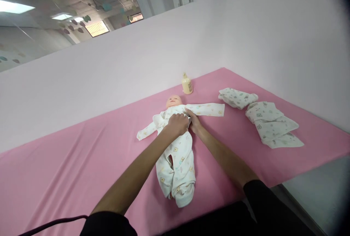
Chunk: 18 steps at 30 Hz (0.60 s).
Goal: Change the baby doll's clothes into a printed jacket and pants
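Observation:
A baby doll [174,101] lies on its back on the pink-covered table, head toward the wall. It is dressed in a white patterned baby top [209,109] with its sleeves spread out, and matching baby trousers [182,156] with an opening at the crotch. My left hand [179,124] is closed on the cloth over the doll's belly, knuckles up. Against it, at the doll's side, my right hand [194,122] grips the edge of the top with the thumb upward. Both sets of fingertips are partly hidden by the cloth and the hands.
A pale yellow pump bottle [187,84] stands behind the doll's head near the wall. Folded white patterned clothes [270,121] lie to the right, beside a smaller bundle of patterned cloth [237,98]. White walls border the pink table [82,163]; a dark cable [54,222] runs at lower left.

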Each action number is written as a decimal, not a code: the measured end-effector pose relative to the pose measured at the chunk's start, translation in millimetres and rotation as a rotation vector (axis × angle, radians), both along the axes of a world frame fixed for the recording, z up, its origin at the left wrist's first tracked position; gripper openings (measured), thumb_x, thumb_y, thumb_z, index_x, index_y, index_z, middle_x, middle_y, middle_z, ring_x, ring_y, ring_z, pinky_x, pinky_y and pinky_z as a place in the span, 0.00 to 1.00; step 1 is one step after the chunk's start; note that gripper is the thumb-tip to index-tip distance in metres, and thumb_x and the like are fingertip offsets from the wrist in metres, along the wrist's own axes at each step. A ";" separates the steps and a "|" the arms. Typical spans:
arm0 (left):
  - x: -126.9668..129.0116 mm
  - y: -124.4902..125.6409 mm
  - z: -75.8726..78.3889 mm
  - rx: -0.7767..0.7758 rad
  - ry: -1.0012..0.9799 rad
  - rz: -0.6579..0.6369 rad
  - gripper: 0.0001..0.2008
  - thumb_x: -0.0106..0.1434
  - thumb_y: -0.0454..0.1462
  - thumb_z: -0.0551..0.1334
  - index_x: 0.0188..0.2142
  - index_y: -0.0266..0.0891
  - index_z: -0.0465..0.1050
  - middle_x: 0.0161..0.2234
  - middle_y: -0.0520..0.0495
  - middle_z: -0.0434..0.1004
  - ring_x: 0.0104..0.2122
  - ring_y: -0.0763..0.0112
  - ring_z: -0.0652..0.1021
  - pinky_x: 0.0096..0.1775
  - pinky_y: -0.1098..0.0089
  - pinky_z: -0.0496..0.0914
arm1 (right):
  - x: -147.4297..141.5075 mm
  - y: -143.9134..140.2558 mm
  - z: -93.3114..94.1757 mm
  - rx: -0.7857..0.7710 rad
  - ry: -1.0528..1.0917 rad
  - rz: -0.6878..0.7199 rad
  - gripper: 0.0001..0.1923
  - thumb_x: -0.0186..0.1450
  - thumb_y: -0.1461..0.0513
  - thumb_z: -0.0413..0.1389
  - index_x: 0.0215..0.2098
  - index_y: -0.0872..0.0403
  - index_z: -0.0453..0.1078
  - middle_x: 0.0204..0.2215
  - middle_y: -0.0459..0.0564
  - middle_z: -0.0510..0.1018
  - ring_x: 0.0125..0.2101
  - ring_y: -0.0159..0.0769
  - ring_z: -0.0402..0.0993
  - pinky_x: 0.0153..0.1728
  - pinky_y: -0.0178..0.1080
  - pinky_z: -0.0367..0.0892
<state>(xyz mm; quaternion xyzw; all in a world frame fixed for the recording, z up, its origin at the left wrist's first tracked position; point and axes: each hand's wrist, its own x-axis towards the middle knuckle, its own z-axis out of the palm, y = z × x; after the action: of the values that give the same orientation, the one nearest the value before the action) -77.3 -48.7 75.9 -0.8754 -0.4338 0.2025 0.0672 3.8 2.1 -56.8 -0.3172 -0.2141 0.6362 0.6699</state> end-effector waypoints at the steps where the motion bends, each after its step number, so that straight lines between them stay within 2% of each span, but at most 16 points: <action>1: 5.5 3.7 2.8 -0.050 0.031 0.029 0.09 0.63 0.38 0.64 0.41 0.35 0.75 0.44 0.36 0.78 0.46 0.52 0.77 0.47 0.59 0.68 | -0.2 1.7 -1.1 0.004 0.026 0.001 0.14 0.54 0.53 0.65 0.29 0.51 0.69 0.25 0.41 0.76 0.29 0.32 0.73 0.32 0.35 0.69; 5: 22.8 16.3 10.0 -0.150 0.113 0.121 0.13 0.53 0.43 0.72 0.29 0.37 0.74 0.33 0.39 0.80 0.44 0.49 0.78 0.48 0.55 0.68 | 0.5 7.9 -5.1 -0.004 0.096 0.026 0.15 0.51 0.53 0.68 0.31 0.52 0.72 0.27 0.42 0.79 0.30 0.34 0.74 0.32 0.36 0.71; 8: 26.8 22.7 11.8 -0.177 0.108 0.167 0.13 0.50 0.39 0.73 0.23 0.36 0.71 0.31 0.38 0.78 0.45 0.44 0.78 0.49 0.50 0.67 | 1.6 9.7 -6.8 -0.007 0.117 0.018 0.15 0.50 0.54 0.69 0.32 0.52 0.74 0.29 0.44 0.80 0.31 0.35 0.75 0.33 0.36 0.72; 10: 24.5 26.0 10.3 -0.215 0.081 0.161 0.11 0.53 0.36 0.70 0.22 0.36 0.70 0.30 0.39 0.78 0.43 0.46 0.78 0.46 0.53 0.69 | 2.2 10.4 -7.6 -0.005 0.135 0.014 0.14 0.51 0.55 0.68 0.31 0.52 0.73 0.29 0.44 0.79 0.31 0.34 0.74 0.34 0.36 0.71; 14: 12.6 27.9 0.4 -0.203 0.014 0.096 0.07 0.62 0.34 0.61 0.28 0.36 0.72 0.36 0.38 0.79 0.42 0.52 0.78 0.43 0.60 0.70 | 1.8 13.3 -10.9 -0.021 0.157 0.013 0.11 0.53 0.57 0.66 0.30 0.52 0.72 0.27 0.43 0.78 0.31 0.34 0.74 0.34 0.36 0.71; 18: 1.0 27.6 -10.8 -0.007 -0.040 0.004 0.11 0.67 0.29 0.53 0.43 0.34 0.73 0.47 0.34 0.75 0.49 0.52 0.74 0.45 0.61 0.68 | 0.8 15.6 -15.8 -0.040 0.157 -0.033 0.11 0.55 0.58 0.64 0.33 0.53 0.72 0.29 0.43 0.79 0.33 0.35 0.75 0.36 0.36 0.71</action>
<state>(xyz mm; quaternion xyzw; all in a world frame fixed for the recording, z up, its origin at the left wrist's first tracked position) -76.3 -21.2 65.1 -0.8786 -0.4362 0.1863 0.0551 4.5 17.7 -72.6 -0.2831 -0.1430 0.6521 0.6886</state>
